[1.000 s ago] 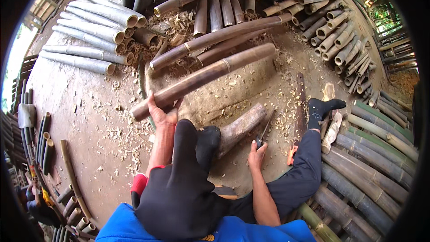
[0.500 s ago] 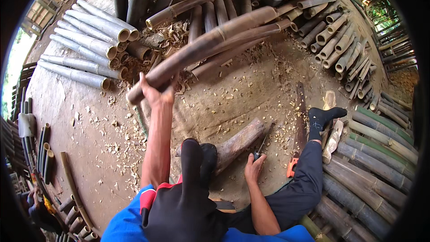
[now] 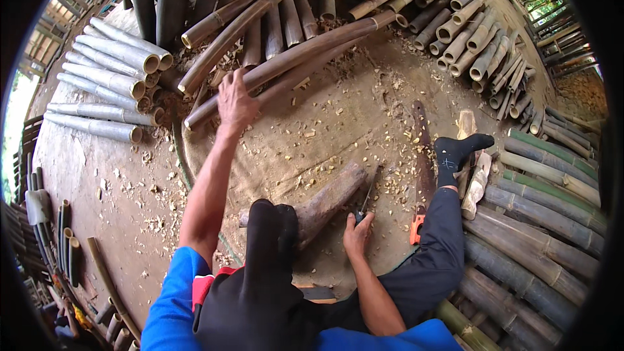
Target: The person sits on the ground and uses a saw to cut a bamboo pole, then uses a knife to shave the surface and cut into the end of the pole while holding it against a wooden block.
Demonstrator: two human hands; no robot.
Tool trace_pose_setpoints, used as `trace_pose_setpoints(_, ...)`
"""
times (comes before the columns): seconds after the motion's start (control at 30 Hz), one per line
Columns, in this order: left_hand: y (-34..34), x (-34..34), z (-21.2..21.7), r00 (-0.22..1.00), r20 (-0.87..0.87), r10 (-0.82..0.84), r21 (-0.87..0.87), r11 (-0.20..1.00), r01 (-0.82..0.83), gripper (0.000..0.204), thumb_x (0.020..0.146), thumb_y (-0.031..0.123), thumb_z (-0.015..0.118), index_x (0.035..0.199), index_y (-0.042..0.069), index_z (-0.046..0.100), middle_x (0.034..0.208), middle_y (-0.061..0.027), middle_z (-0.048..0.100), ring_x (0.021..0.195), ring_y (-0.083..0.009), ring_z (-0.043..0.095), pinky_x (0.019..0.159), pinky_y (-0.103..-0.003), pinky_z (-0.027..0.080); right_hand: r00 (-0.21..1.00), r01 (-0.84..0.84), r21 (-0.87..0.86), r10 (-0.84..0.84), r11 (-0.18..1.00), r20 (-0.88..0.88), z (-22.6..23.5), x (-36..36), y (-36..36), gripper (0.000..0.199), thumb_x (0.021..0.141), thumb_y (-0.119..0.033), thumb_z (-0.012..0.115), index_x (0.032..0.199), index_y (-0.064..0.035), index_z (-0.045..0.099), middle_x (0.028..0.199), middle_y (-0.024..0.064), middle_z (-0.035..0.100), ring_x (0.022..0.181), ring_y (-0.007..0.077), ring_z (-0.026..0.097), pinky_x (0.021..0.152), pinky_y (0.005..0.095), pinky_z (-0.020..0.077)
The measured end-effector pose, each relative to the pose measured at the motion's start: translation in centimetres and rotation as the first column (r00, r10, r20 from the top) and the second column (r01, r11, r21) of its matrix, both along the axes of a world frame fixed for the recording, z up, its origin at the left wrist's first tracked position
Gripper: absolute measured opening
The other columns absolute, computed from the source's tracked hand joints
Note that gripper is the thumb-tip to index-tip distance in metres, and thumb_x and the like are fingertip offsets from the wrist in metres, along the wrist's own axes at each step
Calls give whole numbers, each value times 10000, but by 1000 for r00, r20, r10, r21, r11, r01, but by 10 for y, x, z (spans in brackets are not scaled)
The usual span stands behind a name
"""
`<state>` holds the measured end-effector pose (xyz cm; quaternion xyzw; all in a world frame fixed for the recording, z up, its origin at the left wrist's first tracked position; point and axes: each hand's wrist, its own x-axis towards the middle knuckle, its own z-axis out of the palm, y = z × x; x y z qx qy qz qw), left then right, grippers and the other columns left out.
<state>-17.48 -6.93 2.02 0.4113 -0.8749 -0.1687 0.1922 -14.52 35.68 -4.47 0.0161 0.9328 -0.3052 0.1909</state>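
Observation:
My left hand [image 3: 236, 103] lies over the near end of a long brown bamboo pole [image 3: 305, 51], its fingers curling across the far side. Just beyond it, another brown bamboo pole [image 3: 250, 23] slants toward the upright dark poles. My right hand [image 3: 357, 234] is closed round the dark handle of a knife [image 3: 371, 190], whose thin blade points away from me. Beside the blade a thick log [image 3: 333, 198] rests on the ground next to my dark-socked foot.
Grey bamboo poles [image 3: 107, 81] are stacked at the left, and cut bamboo pieces [image 3: 478, 32] at the far right. More poles [image 3: 539, 221] line the right side. A saw [image 3: 416, 229] with an orange handle lies by my right leg. Wood chips litter the ground.
The bamboo pole my left hand held raised now lies farther back, released. That hand has moved onto another pole. My right hand still holds the knife. The view has shifted slightly.

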Motion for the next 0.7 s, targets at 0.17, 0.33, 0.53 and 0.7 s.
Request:
trace_pose_setpoints(0.17,-49,37,-37,949,310,-60,-49,996,79,677,729,133,770,1351,103,502,1236,-180,616,1175,-380,597,973,-490,475,999,19,-19,-18,1000,30,1,-1,-3,492,984,-301,607,1299,3,381,1087,328,609,1038,516,596,868,551,457)
trace_pose_setpoints(0.33,-50,39,1,979,137,-149,158,979,127,479,818,209,732,1268,110,603,1024,-202,729,962,-374,714,844,-489,561,1000,-3,-41,3,999,12,3,-4,1,497,987,-295,598,1312,3,370,1108,345,598,1031,526,597,868,559,458)
trace_pose_setpoints(0.53,-107,6,50,977,-13,-212,-144,968,208,284,857,248,673,1096,95,656,917,-233,723,856,-429,707,796,-524,560,999,-9,-12,8,1000,-35,1,-2,0,452,973,-281,614,1245,-9,376,1033,356,618,993,546,605,826,583,465)
trace_pose_setpoints(0.7,-135,-26,76,998,-40,-54,-518,855,25,473,808,197,726,1251,79,611,1196,-213,644,1114,-390,625,920,-477,528,999,-3,16,3,1000,42,2,-4,-1,515,979,-313,599,1317,-1,367,1105,338,611,1017,529,607,862,560,466)
